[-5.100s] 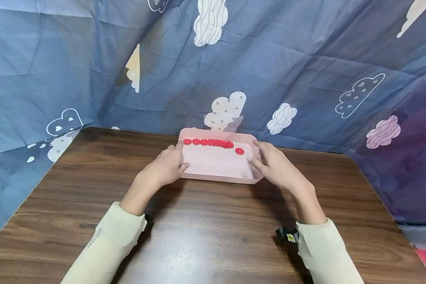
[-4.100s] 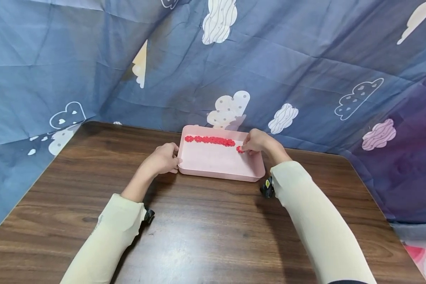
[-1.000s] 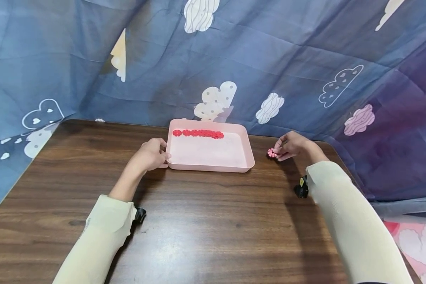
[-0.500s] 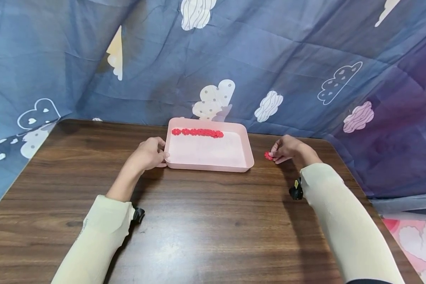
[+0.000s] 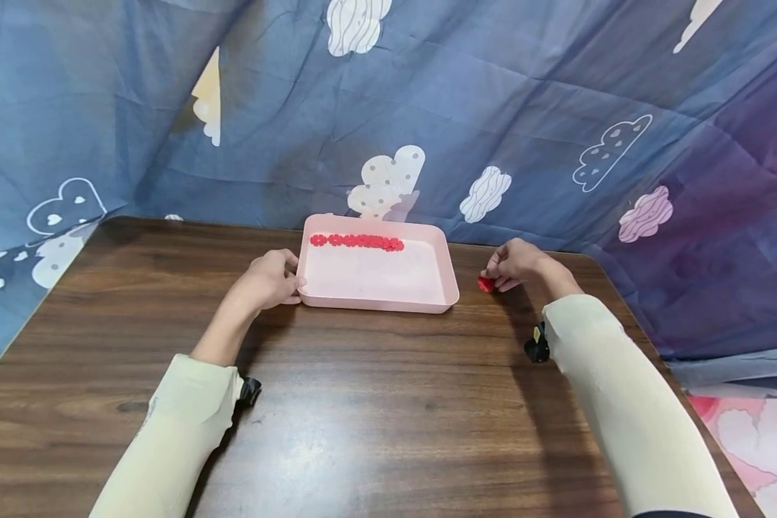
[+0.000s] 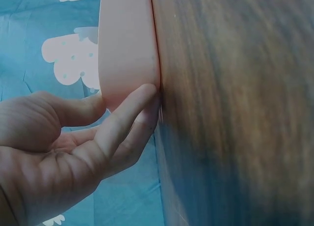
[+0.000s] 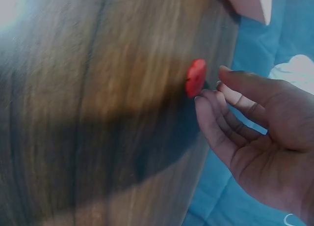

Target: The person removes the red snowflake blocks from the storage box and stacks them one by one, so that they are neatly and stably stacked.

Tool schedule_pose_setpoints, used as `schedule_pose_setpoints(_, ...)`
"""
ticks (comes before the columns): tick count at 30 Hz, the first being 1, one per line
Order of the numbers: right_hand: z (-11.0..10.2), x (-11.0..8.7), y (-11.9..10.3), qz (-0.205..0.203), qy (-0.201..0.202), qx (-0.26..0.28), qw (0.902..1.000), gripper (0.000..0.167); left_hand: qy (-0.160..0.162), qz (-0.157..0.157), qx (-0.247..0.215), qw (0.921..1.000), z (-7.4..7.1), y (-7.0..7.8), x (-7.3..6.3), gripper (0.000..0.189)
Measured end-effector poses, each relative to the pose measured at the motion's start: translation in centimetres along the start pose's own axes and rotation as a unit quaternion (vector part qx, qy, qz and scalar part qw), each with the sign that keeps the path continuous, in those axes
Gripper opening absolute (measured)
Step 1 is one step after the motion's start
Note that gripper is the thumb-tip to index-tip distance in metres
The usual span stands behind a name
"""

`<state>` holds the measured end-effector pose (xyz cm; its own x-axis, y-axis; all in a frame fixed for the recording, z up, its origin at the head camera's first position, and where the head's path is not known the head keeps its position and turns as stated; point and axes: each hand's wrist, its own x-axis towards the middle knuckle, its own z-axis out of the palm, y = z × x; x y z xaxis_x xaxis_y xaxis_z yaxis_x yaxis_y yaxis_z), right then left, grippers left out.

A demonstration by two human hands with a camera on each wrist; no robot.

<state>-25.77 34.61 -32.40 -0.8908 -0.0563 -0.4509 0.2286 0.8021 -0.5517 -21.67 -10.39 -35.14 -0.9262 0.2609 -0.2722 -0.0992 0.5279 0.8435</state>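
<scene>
A pink tray [image 5: 375,303] stands toward the back of the table, with a row of overlapping red flower-shaped discs [image 5: 356,241] along its far side. My left hand [image 5: 268,280] holds the tray's left end; in the left wrist view the thumb is at the upper rim and the fingertips lie against the outer wall near the tabletop. Right of the tray, my right hand [image 5: 511,265] is at a single red flower-shaped disc [image 7: 196,78]. In the right wrist view this disc lies just beyond the fingertips, and a gap separates thumb and fingers.
The brown wood-grain table [image 5: 362,403] carries everything. A blue curtain with cloud prints [image 5: 285,108] hangs close behind the tray and along the right side. A black wrist camera [image 5: 537,345] sits under the right sleeve.
The right hand took the separate disc out of the tray and carried it right, onto the table. The disc was pinched and tilted, then lowered. The left hand has stayed at the tray.
</scene>
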Motion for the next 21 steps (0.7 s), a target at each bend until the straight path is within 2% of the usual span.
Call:
schedule_pose_setpoints(4,-0.2,0.3,-1.5,-0.023,0.004,-0.007,0.9997,0.016,0.002,0.002,-0.004,1.0000,-0.1,-0.1,0.1,0.037)
schedule_pose_setpoints(13,-0.4,0.6,-5.4,-0.045,0.025,-0.064,0.9966,0.019,0.000,-0.005,-0.014,0.9999,-0.4,-0.7,0.3,0.039)
schedule_pose_setpoints(21,0.5,1.4,-9.4,-0.065,0.042,-0.121,0.9896,0.018,-0.001,-0.002,-0.021,0.9998,-0.6,-0.5,0.2,0.037)
